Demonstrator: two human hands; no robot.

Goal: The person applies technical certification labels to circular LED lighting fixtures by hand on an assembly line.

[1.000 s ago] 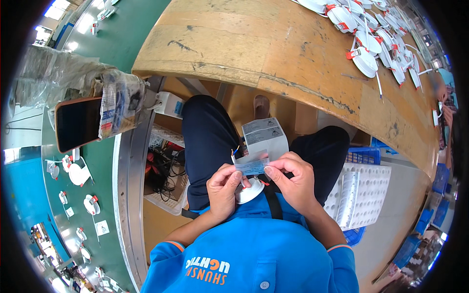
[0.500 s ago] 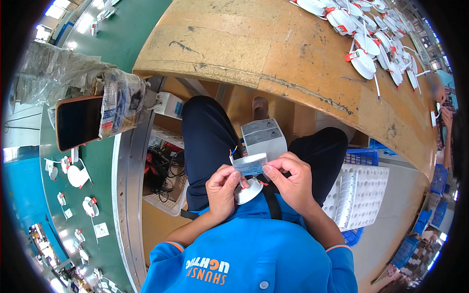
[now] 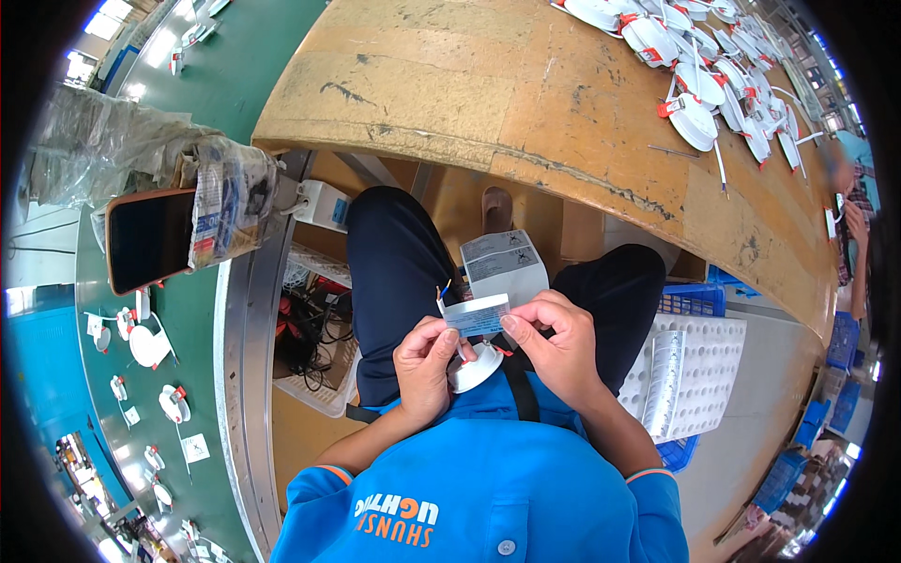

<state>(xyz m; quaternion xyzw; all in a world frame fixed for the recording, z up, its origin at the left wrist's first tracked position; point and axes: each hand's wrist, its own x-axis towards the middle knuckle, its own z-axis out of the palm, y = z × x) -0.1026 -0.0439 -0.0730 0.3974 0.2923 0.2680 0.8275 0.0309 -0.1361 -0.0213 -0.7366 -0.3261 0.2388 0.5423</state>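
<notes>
Over my lap, my left hand (image 3: 427,363) is closed with thumb and fingers pinched at the left end of a grey printed label (image 3: 477,317). A white cable end with bare-tipped coloured wires (image 3: 442,298) sticks up beside that thumb, and the hand appears to grip this cable too. My right hand (image 3: 557,340) pinches the label's right end between thumb and forefinger. Just below the label, a round white downlight (image 3: 476,370) with red clips rests against my shirt, partly hidden by my left fingers. Between my knees lies a sheet of grey labels (image 3: 504,263).
A worn wooden table (image 3: 422,94) curves ahead, with a pile of white downlights (image 3: 699,113) at its far right. Left are a phone (image 3: 150,239) on a wrapped arm and a green conveyor (image 3: 202,375) carrying lights. A white perforated tray (image 3: 709,375) stands right; a co-worker's hand (image 3: 856,220) shows beyond.
Hardly anything differs: both hands keep their pinch on the label and cable. The whole view has shifted very slightly.
</notes>
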